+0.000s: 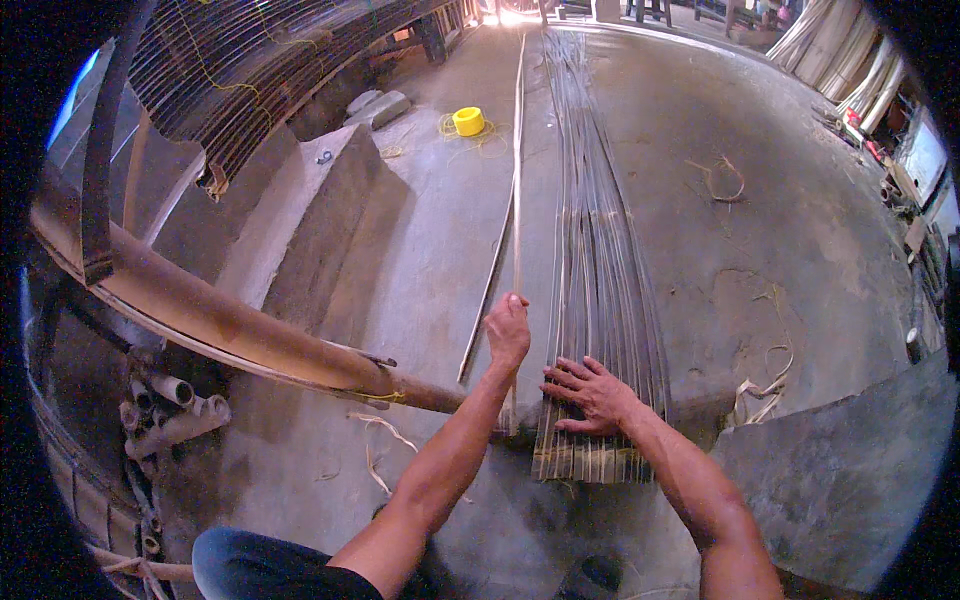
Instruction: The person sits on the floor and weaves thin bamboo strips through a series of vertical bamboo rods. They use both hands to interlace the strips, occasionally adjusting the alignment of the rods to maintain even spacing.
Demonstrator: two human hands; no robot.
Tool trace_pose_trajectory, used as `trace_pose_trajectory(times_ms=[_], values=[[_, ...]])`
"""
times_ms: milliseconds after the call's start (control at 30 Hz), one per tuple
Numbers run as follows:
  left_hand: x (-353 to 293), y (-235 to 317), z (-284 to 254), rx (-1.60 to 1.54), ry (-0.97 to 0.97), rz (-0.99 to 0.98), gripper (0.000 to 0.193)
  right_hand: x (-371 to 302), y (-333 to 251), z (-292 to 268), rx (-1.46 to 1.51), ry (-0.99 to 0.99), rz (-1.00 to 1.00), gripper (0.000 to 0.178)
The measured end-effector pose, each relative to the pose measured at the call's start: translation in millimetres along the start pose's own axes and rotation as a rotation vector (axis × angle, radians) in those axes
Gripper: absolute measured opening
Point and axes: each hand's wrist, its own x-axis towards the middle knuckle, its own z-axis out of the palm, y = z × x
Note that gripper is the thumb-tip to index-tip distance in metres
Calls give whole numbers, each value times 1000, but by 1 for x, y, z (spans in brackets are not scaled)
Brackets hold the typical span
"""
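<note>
My left hand (508,328) is closed round a long, pale, thin strip (518,215) that looks like split bamboo and runs away from me along the floor. To the right, my right hand (592,397) lies flat with fingers spread on a row of long, dark, thin slats (610,300). The slats lie side by side, their near ends even and paler. A loose dark strip (490,290) lies on the floor just left of the strip I hold.
A thick bamboo pole (250,320) crosses at the left beside a concrete block (330,200). Beyond are a yellow roll of cord (467,121) and a raised slatted panel (250,70). A grey sheet (850,480) lies at the near right; pale poles (835,60) lean at the far right.
</note>
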Motion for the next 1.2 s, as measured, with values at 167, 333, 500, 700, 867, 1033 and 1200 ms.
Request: trace_pose_trajectory(times_ms=[167, 333, 500, 700, 867, 1033, 1200], values=[[5, -4, 8, -207, -34, -230, 32, -3, 0, 0, 16, 0, -1, 68], [30, -28, 28, 157, 37, -12, 30, 0, 0, 0, 16, 8, -6, 68], [56, -57, 50, 295, -1, -2, 34, 1, 1, 2, 15, 4, -4, 67], [64, -104, 36, 434, -276, -353, 44, 2, 0, 1, -8, 29, -18, 67], [48, -93, 21, 585, -50, -381, 46, 2, -1, -3, 6, 15, -11, 68], [29, -60, 4, 231, -200, -143, 41, 0, 2, -4, 39, 65, -32, 66], [-46, -48, -26, 30, -353, -250, 39, 1, 4, 8, 121, -11, 10, 72]])
